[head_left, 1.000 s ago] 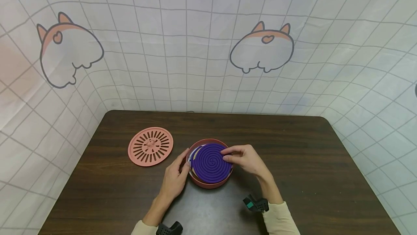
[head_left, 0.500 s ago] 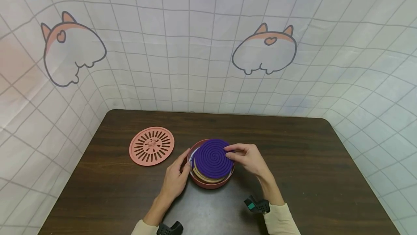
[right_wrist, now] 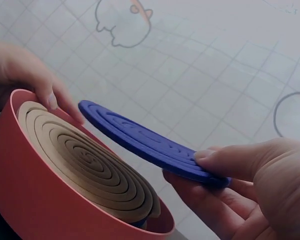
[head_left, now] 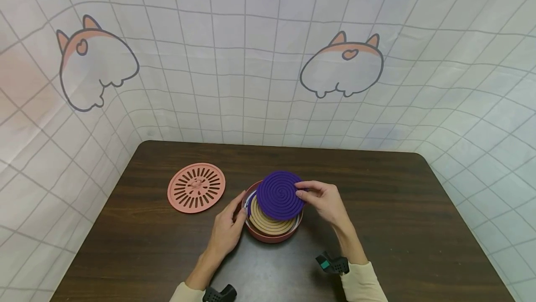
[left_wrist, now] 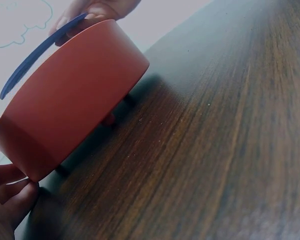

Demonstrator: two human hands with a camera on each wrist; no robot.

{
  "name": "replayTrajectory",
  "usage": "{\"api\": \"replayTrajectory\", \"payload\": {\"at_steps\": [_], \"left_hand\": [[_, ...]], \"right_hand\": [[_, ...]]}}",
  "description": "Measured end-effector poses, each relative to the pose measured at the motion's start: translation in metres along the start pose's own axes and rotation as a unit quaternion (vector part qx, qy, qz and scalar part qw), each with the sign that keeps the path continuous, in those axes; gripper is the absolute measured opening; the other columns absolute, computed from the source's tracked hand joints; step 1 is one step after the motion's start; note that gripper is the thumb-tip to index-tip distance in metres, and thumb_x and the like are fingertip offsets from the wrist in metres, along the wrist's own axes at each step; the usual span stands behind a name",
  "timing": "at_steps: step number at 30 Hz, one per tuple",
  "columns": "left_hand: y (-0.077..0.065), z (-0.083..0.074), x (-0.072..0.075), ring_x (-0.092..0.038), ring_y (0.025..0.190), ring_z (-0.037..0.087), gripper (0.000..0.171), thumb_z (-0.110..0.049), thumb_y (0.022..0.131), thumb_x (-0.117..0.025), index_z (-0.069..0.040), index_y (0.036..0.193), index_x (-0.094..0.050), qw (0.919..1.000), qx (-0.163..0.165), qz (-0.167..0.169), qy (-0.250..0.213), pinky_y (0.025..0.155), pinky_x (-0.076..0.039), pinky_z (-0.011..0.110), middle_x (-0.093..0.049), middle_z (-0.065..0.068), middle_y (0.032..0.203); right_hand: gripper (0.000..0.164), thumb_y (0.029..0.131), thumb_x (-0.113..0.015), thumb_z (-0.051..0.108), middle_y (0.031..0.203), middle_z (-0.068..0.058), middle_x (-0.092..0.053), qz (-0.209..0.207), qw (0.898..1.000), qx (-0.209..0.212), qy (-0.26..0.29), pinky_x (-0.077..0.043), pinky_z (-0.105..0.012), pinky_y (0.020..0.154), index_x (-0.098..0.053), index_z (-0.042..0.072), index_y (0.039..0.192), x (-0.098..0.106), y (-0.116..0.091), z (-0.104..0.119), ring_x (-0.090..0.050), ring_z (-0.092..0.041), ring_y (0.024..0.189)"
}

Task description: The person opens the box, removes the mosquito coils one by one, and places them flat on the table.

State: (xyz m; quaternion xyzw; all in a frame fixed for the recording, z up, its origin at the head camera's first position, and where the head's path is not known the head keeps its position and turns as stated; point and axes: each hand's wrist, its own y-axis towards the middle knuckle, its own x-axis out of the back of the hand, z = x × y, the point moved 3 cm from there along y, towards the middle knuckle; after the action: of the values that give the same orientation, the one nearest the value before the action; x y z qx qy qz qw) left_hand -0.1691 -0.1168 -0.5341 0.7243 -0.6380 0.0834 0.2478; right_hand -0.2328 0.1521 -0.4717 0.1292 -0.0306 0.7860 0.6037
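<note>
My right hand [head_left: 325, 199] pinches the near edge of a purple mosquito coil [head_left: 279, 195] between thumb and fingers. The coil is raised and tilted over a round red box [head_left: 270, 238]; its far edge stands clear of the rim in the right wrist view. A tan coil [right_wrist: 92, 160] lies inside the box, with a bit of blue-purple showing beneath it. My left hand [head_left: 226, 230] grips the box's left side, its fingertips at the wall and bottom edge in the left wrist view.
A round pink slotted lid [head_left: 196, 188] lies on the dark wooden table [head_left: 377, 209], left of and behind the box. A white gridded curtain [head_left: 226, 60] hangs behind the table and along its sides.
The purple coil has risen and shifted back and right with my right hand, uncovering much of the tan coil. My left hand keeps its grip on the box.
</note>
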Motion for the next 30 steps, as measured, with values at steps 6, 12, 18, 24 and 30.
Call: {"api": "replayTrajectory", "payload": {"at_steps": [6, 12, 18, 24, 30], "left_hand": [[0.000, -0.001, 0.000, -0.056, 0.132, 0.017, 0.045, -0.019, 0.101, -0.055, -0.020, 0.146, -0.054, 1.0000, 0.001, 0.000, -0.002, 0.107, -0.047, 0.045, -0.058, -0.001, 0.144], [0.000, -0.001, 0.000, -0.056, 0.131, 0.017, 0.044, -0.020, 0.102, -0.055, -0.020, 0.146, -0.054, 1.0000, 0.004, 0.001, -0.002, 0.106, -0.048, 0.045, -0.058, -0.002, 0.145], [-0.001, -0.001, -0.001, -0.056, 0.131, 0.017, 0.044, -0.019, 0.101, -0.056, -0.021, 0.145, -0.055, 0.9999, 0.010, -0.002, 0.002, 0.107, -0.048, 0.046, -0.058, -0.001, 0.145], [-0.001, -0.001, -0.001, -0.056, 0.132, 0.016, 0.044, -0.019, 0.101, -0.056, -0.021, 0.145, -0.055, 0.9999, 0.010, -0.003, 0.002, 0.107, -0.047, 0.046, -0.059, -0.002, 0.145], [-0.001, -0.002, 0.000, -0.056, 0.131, 0.016, 0.044, -0.020, 0.101, -0.056, -0.020, 0.145, -0.055, 1.0000, 0.008, -0.001, 0.001, 0.106, -0.048, 0.046, -0.058, -0.001, 0.145]], "right_hand": [[0.026, 0.090, -0.073, 0.008, 0.099, -0.023, -0.075, -0.029, 0.999, 0.016, 0.018, -0.061, -0.034, 0.071, -0.073, -0.005, 0.113, 0.004, 0.001, -0.002, -0.072, -0.005, 0.075], [0.028, 0.091, -0.073, 0.008, 0.099, -0.008, -0.076, -0.070, 0.996, 0.014, 0.060, -0.061, -0.029, 0.070, -0.071, -0.007, 0.114, 0.007, 0.003, -0.004, -0.073, -0.007, 0.078], [0.027, 0.089, -0.073, 0.003, 0.089, 0.006, -0.075, -0.124, 0.988, 0.008, 0.096, -0.060, -0.025, 0.067, -0.070, -0.011, 0.112, 0.010, 0.007, -0.008, -0.073, -0.006, 0.075], [0.028, 0.088, -0.075, 0.003, 0.084, 0.011, -0.075, -0.159, 0.983, 0.010, 0.093, -0.060, -0.025, 0.065, -0.071, -0.011, 0.112, 0.015, 0.011, -0.014, -0.071, -0.004, 0.072], [0.027, 0.088, -0.076, 0.006, 0.081, 0.010, -0.075, -0.187, 0.979, -0.001, 0.084, -0.060, -0.027, 0.066, -0.073, -0.007, 0.112, 0.020, 0.014, -0.021, -0.070, -0.004, 0.068]]}}
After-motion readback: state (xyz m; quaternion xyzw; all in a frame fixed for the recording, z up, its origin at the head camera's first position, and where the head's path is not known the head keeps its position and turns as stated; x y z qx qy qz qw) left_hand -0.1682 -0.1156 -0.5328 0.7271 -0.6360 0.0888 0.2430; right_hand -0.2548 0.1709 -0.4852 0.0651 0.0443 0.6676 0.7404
